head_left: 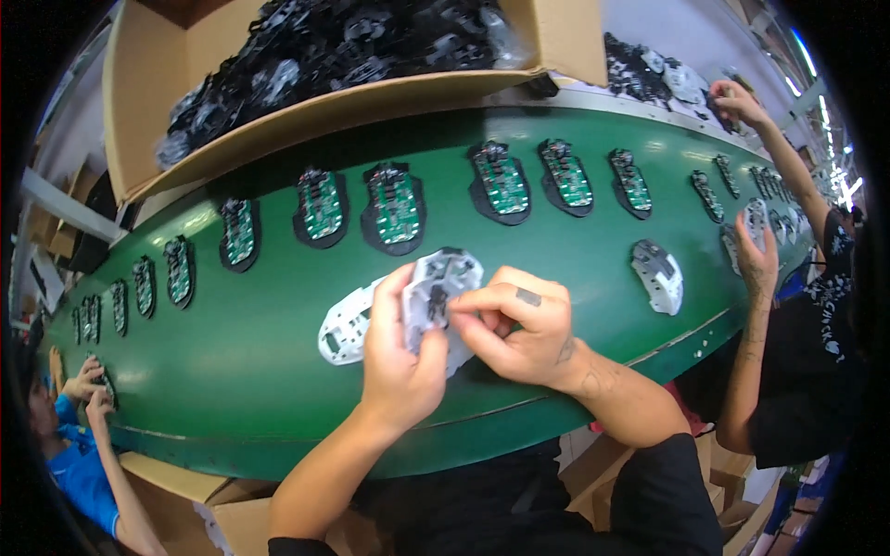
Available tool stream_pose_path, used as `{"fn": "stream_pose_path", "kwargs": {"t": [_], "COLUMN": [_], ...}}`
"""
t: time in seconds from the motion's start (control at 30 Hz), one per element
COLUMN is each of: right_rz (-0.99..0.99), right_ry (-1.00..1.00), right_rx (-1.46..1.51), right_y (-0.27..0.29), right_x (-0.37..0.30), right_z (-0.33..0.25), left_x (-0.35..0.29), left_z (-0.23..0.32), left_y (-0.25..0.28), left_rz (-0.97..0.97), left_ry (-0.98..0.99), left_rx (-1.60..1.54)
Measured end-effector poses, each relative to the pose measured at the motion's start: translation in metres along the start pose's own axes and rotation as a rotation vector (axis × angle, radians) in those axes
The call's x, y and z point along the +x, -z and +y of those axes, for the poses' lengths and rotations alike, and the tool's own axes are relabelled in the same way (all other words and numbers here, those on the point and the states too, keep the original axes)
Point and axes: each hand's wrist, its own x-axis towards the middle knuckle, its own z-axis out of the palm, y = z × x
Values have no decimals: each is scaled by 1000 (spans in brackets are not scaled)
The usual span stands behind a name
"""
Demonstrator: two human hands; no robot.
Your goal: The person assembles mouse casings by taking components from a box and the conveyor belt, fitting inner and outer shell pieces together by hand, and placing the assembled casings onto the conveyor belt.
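Our left hand [405,371] grips a pale mouse shell [451,269] at the dial's centre, over the green bench [232,361]; our right hand [519,324] has thumb and index close together at a black part [436,304] inside it, can't tell if they're pinching it. From that shell we've got a white perforated plate [341,326] between 8 and 9 o'clock, another mouse shell [660,276] at 3, green circuit boards [396,208] from 9 through 2.
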Motion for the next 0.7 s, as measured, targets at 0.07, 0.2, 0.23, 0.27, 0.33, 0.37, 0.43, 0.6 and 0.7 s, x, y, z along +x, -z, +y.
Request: {"fn": "stream_pose_path", "kwargs": {"t": [0.07,0.2,0.23,0.27,0.33,0.37,0.43,0.6,0.7], "right_rz": [34,11,-142,-211,-320,-328,-286,-214,-254], "right_ry": [-40,-278,-446,-431,-404,-401,-357,-410,-409], "right_rx": [137,348,283,199,122,131,65,76,34], "right_y": [2,-16,-13,-14,-21,-22,-20,-7,-8], "right_x": [0,-7,-4,-3,-5,-6,-6,3,4], "right_z": [3,3,-4,-4,1,3,6,-9,-11], "left_x": [-2,-7,-8,-8,-6,-4,-1,0,0], "left_z": [3,6,5,1,-3,-2,0,4,8], "left_y": [1,5,8,12,13,13,11,9,9], "left_rz": [7,78,106,94,92,99,116,37,19], "left_ry": [-27,-1,7,-11,-28,-128,-230,-25,13], "left_rx": [-64,-181,-181,-173,-157,-2,162,138,122]}}
